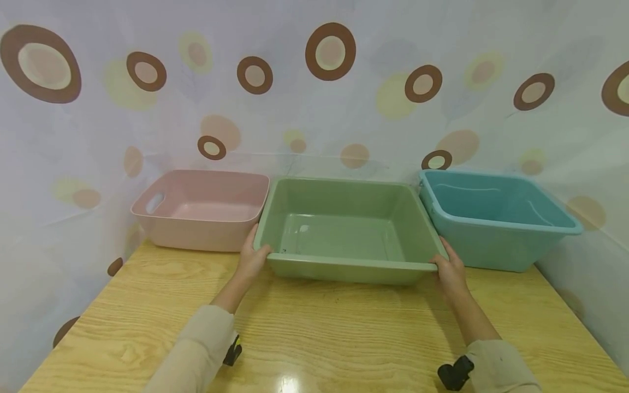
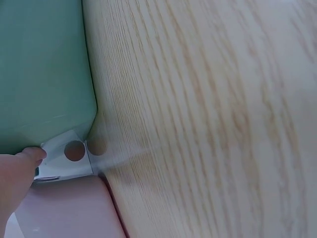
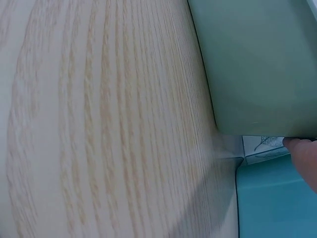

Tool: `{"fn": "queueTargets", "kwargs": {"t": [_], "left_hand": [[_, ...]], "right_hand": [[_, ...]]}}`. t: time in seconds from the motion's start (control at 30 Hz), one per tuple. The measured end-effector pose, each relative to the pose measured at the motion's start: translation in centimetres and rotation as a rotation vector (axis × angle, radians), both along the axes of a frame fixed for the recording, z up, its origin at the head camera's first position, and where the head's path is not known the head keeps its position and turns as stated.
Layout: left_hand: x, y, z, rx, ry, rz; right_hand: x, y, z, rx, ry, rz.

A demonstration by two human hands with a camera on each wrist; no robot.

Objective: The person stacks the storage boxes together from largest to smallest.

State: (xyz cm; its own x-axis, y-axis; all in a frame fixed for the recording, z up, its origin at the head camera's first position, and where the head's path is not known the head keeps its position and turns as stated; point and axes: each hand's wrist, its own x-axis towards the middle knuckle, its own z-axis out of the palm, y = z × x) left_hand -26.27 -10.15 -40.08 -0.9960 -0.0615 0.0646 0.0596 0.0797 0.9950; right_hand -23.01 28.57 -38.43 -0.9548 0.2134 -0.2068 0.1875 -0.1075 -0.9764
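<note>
A green rectangular plastic basin [image 1: 344, 265] stands between two other tubs, its inside bare. My left hand [image 1: 253, 259] grips its near left corner, thumb over the rim and fingers along the side. At the near right corner my right hand [image 1: 449, 271] holds the rim in the same way. In the left wrist view the left hand [image 2: 20, 173] shows at the green wall, just above the pink tub. The right wrist view has the right hand [image 3: 302, 156] at the green basin's side, beside the blue tub.
A pink tub [image 1: 196, 234] with an oval handle hole stands at the left. At the right is a deeper blue tub [image 1: 496, 245]. All stand at the back of a wooden table [image 1: 334, 333], before a patterned curtain [image 1: 295, 109]. Black wrist cameras hang under both sleeves.
</note>
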Motion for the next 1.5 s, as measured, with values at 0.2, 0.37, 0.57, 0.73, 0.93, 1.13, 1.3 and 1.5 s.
{"fn": "queueTargets", "kwargs": {"t": [0.2,0.37,0.57,0.73,0.93,1.13,1.3,1.5], "left_hand": [[-0.2,-0.1,0.0,-0.001,0.008,0.000],[-0.2,0.0,0.1,0.003,0.018,0.005],[0.1,0.0,0.2,-0.009,0.009,0.007],[0.3,-0.1,0.3,-0.016,0.011,-0.004],[0.5,-0.1,0.4,-0.017,0.002,-0.008],[0.7,-0.2,0.5,-0.027,-0.020,-0.007],[0.8,-0.2,0.5,-0.041,-0.039,0.000],[0.8,-0.3,0.6,-0.060,-0.025,0.002]], "right_hand": [[0.0,0.0,0.1,0.016,0.000,-0.014],[0.0,0.0,0.2,0.028,0.000,-0.013],[0.3,-0.1,0.0,0.062,-0.017,-0.012],[0.5,-0.2,-0.1,0.052,-0.014,0.003],[0.7,-0.2,0.0,0.046,-0.002,0.010],[0.9,-0.3,0.1,0.008,0.005,0.014],[0.9,-0.3,0.1,-0.016,0.009,0.008],[0.9,-0.4,0.1,-0.018,0.008,-0.004]]}}
